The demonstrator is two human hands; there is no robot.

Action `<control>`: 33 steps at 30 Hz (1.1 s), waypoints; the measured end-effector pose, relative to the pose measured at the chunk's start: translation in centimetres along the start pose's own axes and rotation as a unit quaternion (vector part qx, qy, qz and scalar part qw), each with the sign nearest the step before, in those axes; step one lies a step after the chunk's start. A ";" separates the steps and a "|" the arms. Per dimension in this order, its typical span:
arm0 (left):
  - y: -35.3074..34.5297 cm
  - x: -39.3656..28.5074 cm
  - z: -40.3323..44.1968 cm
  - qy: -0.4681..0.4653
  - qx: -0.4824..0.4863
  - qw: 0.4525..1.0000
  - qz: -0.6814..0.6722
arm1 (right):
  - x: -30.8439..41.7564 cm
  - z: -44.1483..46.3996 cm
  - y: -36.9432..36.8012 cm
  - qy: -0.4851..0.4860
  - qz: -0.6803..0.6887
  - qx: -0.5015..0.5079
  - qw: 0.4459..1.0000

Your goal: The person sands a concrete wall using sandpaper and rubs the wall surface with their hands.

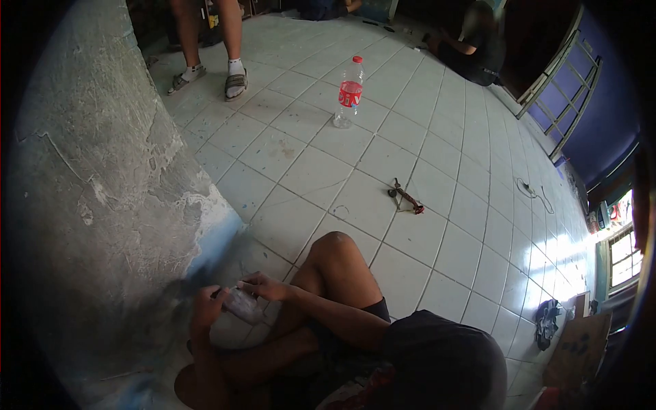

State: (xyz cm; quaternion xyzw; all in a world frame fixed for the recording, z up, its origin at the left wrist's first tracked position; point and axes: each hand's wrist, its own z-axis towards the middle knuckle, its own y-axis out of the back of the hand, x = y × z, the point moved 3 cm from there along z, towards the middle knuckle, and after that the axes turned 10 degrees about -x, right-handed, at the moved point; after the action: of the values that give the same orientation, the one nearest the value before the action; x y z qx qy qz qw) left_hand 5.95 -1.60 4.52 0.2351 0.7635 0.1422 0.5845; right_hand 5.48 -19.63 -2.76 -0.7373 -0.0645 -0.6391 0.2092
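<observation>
Clear plastic piece (244, 307), whitish and crumpled-looking, is held between the two bare hands, above the floor and close to the foot of a rough grey pillar (116, 171). The left hand (207, 305) pinches its upper end on the pillar side; the right hand (265, 286) has its fingers closed near the top edge on the other side. Both grips are narrow, though finer finger detail is lost in the shade.

Around the hands are the wearer's crossed bare legs (342, 270) and a dark shirt (444, 362). Beyond the raised knee, on the pale tiled floor (294, 188), lies a small brown object (407, 197) with a red end, too small to identify. Farther off, a clear bottle (348, 96) with a red cap and red label stands upright. Past it, a person in sandals (229, 41) stands near the pillar, and another person in dark clothes (488, 58) sits near a metal frame (567, 92) by a purple wall (611, 102).
</observation>
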 end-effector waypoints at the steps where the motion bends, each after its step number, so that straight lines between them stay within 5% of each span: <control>1: -0.4 1.0 0.1 -0.002 0.000 1.000 0.003 | -0.5 0.4 0.2 0.003 0.001 -0.001 1.000; 4: -1.3 4.3 0.5 0.001 -0.044 0.989 -0.139 | -1.2 0.6 -0.1 0.109 -0.108 -0.010 0.988; 7: -1.2 4.8 0.7 -0.022 -0.022 0.997 -0.070 | -1.3 0.5 0.1 0.022 -0.151 -0.014 0.988; 13: -1.1 1.9 0.5 0.118 0.008 0.974 -0.192 | -0.1 0.2 0.2 -0.024 -0.151 -0.051 0.987; 15: -1.2 3.0 1.0 0.112 0.048 0.970 -0.210 | -0.7 0.7 0.1 0.092 -0.201 -0.062 0.973; 19: -0.5 2.5 0.4 0.130 0.075 0.974 -0.172 | -1.4 0.6 0.1 0.010 -0.230 -0.020 0.973; 28: -1.2 4.2 1.4 0.090 0.103 0.984 -0.115 | -1.1 0.4 -0.1 0.109 -0.237 -0.043 0.964; 33: -1.4 4.3 1.8 0.049 0.085 0.991 -0.088 | 0.3 0.1 -0.1 -0.002 -0.230 -0.050 0.972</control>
State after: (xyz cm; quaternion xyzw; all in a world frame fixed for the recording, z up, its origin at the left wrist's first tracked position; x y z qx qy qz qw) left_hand 6.50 -0.61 -0.22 0.2087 0.8185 0.0358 0.5341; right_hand 5.56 -19.59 -2.43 -0.7134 -0.2005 -0.6711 0.0190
